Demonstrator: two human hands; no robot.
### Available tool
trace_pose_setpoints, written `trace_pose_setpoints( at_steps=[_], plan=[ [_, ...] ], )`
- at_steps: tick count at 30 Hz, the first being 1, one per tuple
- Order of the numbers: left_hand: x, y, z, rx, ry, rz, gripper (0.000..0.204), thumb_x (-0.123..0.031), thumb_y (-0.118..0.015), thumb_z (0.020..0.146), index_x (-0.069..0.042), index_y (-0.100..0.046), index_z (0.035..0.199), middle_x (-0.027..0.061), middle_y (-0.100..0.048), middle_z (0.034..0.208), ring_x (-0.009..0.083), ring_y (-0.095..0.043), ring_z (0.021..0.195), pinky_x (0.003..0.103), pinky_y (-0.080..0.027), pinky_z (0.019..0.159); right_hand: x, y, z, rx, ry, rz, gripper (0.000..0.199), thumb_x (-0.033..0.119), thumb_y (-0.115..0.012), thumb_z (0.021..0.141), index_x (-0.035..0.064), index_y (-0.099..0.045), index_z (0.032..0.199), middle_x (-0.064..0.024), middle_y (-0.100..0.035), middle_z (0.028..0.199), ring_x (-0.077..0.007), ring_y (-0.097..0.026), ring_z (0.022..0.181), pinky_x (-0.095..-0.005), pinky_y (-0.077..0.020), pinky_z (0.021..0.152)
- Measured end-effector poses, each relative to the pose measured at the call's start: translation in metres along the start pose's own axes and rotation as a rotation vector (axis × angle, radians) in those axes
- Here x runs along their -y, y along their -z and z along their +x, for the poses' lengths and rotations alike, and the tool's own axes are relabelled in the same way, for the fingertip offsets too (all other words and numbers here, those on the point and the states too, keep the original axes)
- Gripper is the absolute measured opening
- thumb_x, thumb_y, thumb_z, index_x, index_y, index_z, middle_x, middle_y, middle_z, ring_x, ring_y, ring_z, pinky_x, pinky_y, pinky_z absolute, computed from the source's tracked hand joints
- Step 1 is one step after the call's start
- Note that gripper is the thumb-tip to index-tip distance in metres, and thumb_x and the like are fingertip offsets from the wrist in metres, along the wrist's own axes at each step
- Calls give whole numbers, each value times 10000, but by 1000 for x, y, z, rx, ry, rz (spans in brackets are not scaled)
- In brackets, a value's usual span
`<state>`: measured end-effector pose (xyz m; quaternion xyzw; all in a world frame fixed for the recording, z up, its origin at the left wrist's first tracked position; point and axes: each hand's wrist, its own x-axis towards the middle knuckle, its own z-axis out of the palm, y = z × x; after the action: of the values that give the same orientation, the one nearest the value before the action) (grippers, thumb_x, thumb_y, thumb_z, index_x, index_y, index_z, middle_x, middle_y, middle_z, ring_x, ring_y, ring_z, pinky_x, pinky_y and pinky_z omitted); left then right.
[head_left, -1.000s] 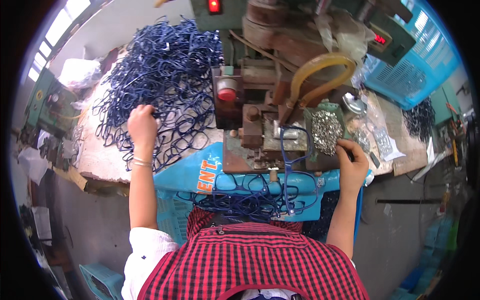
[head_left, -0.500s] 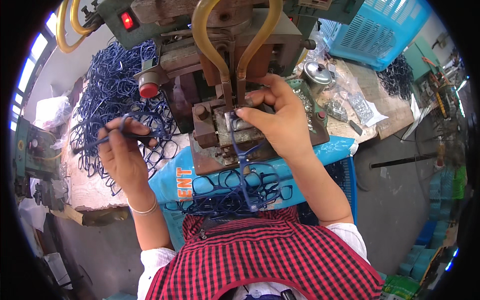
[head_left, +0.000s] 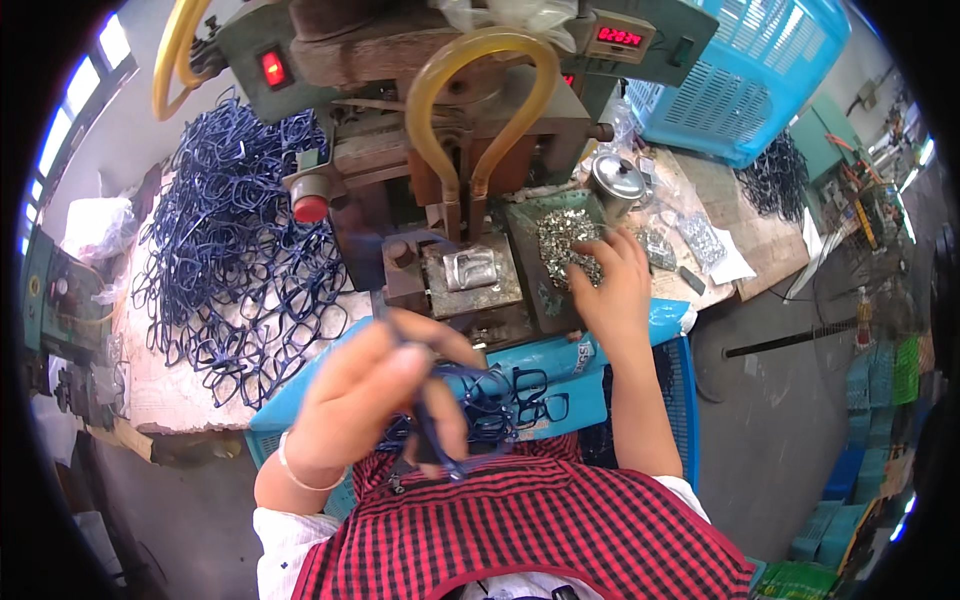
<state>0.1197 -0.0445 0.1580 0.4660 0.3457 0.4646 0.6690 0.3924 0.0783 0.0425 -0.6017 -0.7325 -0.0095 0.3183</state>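
My left hand (head_left: 370,395) is raised close to the camera and blurred, gripping a dark blue glasses frame (head_left: 440,425) that hangs down over my red checked shirt. My right hand (head_left: 612,285) reaches into a small tray of silvery metal parts (head_left: 562,238) beside the press machine (head_left: 450,130), fingertips down among the parts. Whether it has picked one up is hidden. A metal fixture block (head_left: 470,270) sits at the machine's front between my hands. More blue frames (head_left: 530,385) lie in the blue bin (head_left: 560,350) at my lap.
A large heap of blue glasses frames (head_left: 240,260) covers the bench on the left. A yellow hose (head_left: 470,110) loops over the machine. A blue mesh basket (head_left: 740,80) stands at the back right, with a metal tin (head_left: 617,180) and plastic bags (head_left: 700,240) on the right bench.
My left hand came off the heap, carrying a blue frame toward my chest. My right hand left the fixture and moved right into the tray of metal parts.
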Motion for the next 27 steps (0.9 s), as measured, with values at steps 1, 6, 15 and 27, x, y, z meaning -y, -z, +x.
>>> trace_pose_setpoints(
  at_steps=[1, 6, 15, 27],
  plan=[
    [3, -5, 5, 58, 198, -78, 382, -274, -406, 1107, 57, -558, 1225, 181, -693, 754, 202, -637, 497, 249, -484, 417, -10, -11, -4, -18, -59, -167, 203, 106, -769, 790, 59, -757, 986, -178, -669, 1255, -395, -516, 1343, -500, -448, 1042],
    [34, -15, 34, -29, 453, -319, 465, -337, -392, 1106, 66, -591, 1226, 146, -665, 686, 186, -630, 510, 247, -471, 367, -26, -31, 9, -90, 69, 73, 103, 99, -771, 797, 41, -725, 868, -190, -690, 1196, -389, -580, 1259, -483, -478, 1007],
    [47, -18, 38, -80, 426, -314, 431, -350, -420, 1107, 24, -563, 1266, 141, -686, 741, 201, -612, 489, 253, -485, 405, -31, -38, 13, -152, -51, 356, 120, 82, -722, 893, 22, -756, 990, -158, -743, 1021, -340, -693, 1006, -404, -536, 898],
    [5, 98, -35, -1088, -558, 1264, 125, 36, -751, 825, -20, -753, 938, 95, -723, 921, 237, -677, 899, 352, -511, 843, -20, -22, -6, -74, -228, 636, 156, 36, -724, 904, 5, -743, 1056, -81, -721, 1006, -172, -676, 923, -302, -523, 842]
  ],
)
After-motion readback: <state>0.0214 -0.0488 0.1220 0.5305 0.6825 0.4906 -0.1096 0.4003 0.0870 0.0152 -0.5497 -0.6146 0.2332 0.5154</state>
